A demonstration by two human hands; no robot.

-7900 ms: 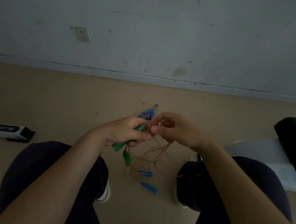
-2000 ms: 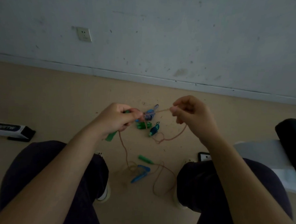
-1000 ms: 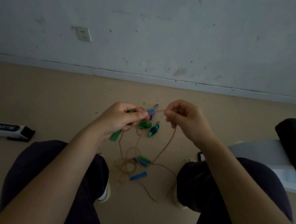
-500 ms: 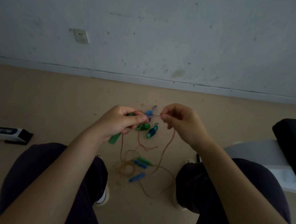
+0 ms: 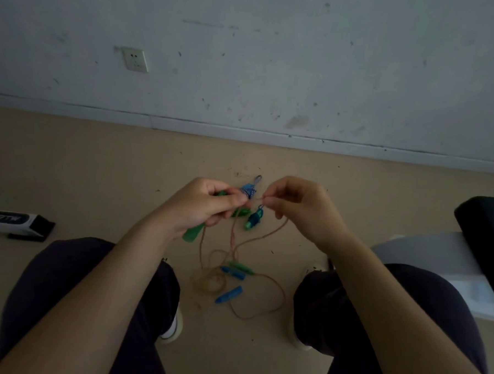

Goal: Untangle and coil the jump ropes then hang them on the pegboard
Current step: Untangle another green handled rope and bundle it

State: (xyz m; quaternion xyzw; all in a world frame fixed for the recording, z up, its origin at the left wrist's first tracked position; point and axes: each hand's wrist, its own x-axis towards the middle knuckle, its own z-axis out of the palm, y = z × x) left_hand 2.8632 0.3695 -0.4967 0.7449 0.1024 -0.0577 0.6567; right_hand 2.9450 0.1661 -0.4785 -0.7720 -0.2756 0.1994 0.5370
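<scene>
The person sits facing a scuffed white wall (image 5: 275, 59), knees apart, with a strip of bare tan floor (image 5: 97, 179) between the shoes and the baseboard. To the left a dark box with white lettering (image 5: 12, 223) lies on the floor; to the right a black object (image 5: 487, 228) sits over something pale grey, close by the right knee.

The left hand (image 5: 201, 207) has its fingers curled round a green handle (image 5: 193, 234), whose long axis slants down and to the left, its free end poking out below the palm. The right hand (image 5: 299, 209) pinches the tan rope (image 5: 269, 229) between thumb and forefinger, just beside the left thumb, a short stretch of cord running between the two hands. From there the rope drops in loose strands to the floor between the feet, where it lies in a tangle of loops (image 5: 212, 279).

In that tangle rest a second green handle (image 5: 240, 267) and two blue handles (image 5: 230, 293), all lying roughly flat and pointing left to right. Farther off, near the hands, a teal handle (image 5: 252, 221) and a blue-and-white striped piece (image 5: 248, 190) lie on the floor.
</scene>
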